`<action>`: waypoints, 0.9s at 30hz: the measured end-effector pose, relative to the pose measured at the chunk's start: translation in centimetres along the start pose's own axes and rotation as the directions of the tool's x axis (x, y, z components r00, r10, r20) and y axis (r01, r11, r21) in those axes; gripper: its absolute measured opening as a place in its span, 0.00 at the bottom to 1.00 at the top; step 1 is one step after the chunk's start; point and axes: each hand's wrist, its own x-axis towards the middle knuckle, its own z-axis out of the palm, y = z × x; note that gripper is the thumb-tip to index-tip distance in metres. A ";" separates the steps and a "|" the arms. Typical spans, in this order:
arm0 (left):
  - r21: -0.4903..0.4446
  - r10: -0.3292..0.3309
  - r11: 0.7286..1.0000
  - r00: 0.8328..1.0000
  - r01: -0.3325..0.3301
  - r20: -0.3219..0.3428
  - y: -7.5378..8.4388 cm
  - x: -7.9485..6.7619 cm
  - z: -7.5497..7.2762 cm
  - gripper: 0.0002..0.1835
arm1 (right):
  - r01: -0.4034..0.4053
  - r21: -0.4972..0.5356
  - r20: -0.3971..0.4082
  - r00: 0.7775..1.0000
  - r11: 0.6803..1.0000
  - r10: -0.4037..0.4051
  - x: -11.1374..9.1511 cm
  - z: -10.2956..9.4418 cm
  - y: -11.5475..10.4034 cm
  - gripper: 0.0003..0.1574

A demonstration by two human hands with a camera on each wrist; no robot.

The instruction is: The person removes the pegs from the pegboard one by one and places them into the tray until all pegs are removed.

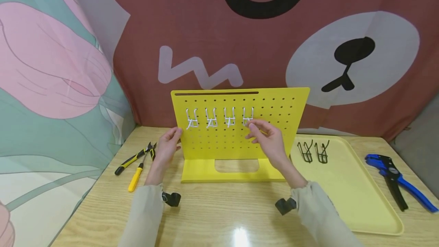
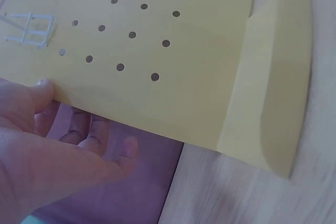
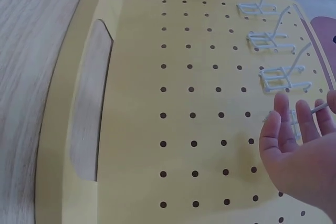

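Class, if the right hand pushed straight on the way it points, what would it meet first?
Probably the yellow pegboard, behind the white hook the right hand pinches; the exact gap is unclear.

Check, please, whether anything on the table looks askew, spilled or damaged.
Nothing stands out: four white hooks line up in one row on the board, two black hooks lie on the tray, and no spill or damage shows.

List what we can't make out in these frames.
Rightmost white hook: right wrist view, partly covered by the right hand.
Left hand: right wrist view, cut off by top edge.
Left edge of the tray: head view, partly behind pegboard and right sleeve.
Markings on the blue tool: head view, too small.
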 end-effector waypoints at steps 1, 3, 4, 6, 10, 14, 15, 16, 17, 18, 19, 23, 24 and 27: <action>-0.003 0.000 1.000 1.000 0.000 0.002 0.0 0.0 0.0 0.24 | -0.002 0.000 0.001 1.000 1.000 0.002 -0.1 0.0 0.0 0.18; -0.009 0.000 1.000 1.000 0.000 0.004 0.0 0.0 0.0 0.24 | -0.004 0.005 0.004 1.000 1.000 0.004 -0.2 0.1 0.1 0.17; -0.011 -0.001 1.000 1.000 0.001 0.004 0.0 0.1 0.0 0.24 | -0.005 0.006 0.004 1.000 1.000 0.005 -0.2 0.1 0.1 0.17; -0.011 0.000 1.000 1.000 0.000 0.005 -0.1 0.1 0.0 0.24 | -0.004 0.002 0.007 1.000 1.000 0.004 -0.3 0.2 0.2 0.16; -0.012 0.003 1.000 1.000 -0.003 0.006 0.0 0.1 0.0 0.24 | 0.005 -0.010 0.005 1.000 1.000 -0.005 -0.4 0.2 0.3 0.16; -0.015 0.001 1.000 1.000 -0.001 0.010 0.1 -0.1 0.0 0.24 | 0.037 -0.011 0.009 0.999 0.999 -0.037 -0.6 0.1 0.1 0.16; -0.014 -0.001 1.000 1.000 0.001 0.012 0.1 -0.1 0.0 0.24 | 0.048 -0.006 0.011 0.999 0.999 -0.048 -0.7 0.1 0.0 0.16; -0.016 -0.003 1.000 1.000 0.003 0.012 0.2 -0.1 0.0 0.24 | 0.057 0.000 0.013 0.998 0.998 -0.057 -0.7 0.0 -0.1 0.16; -0.014 -0.005 1.000 1.000 0.005 0.011 0.2 -0.2 0.1 0.24 | 0.063 0.004 0.014 0.998 0.998 -0.063 -0.8 -0.1 -0.3 0.16; -0.012 -0.008 1.000 1.000 0.008 0.009 0.2 -0.2 0.1 0.24 | 0.068 0.006 0.017 0.998 0.998 -0.068 -0.9 -0.1 -0.5 0.16; -0.011 -0.010 1.000 1.000 0.010 0.008 0.3 -0.2 0.1 0.24 | 0.070 0.011 0.019 0.997 0.997 -0.071 -1.0 -0.2 -0.7 0.16; -0.009 -0.012 1.000 1.000 0.012 0.000 0.2 -0.2 0.0 0.23 | 0.054 0.018 0.023 0.998 0.998 -0.055 -1.4 -0.8 -1.2 0.17; -0.010 -0.013 1.000 1.000 0.013 -0.001 0.2 -0.2 0.0 0.23 | 0.052 0.026 0.026 0.998 0.998 -0.052 -1.5 -0.9 -1.2 0.18; -0.008 -0.015 1.000 1.000 0.015 -0.002 0.1 -0.1 0.1 0.23 | 0.043 0.056 0.037 0.998 0.997 -0.045 -1.7 -1.5 -1.2 0.18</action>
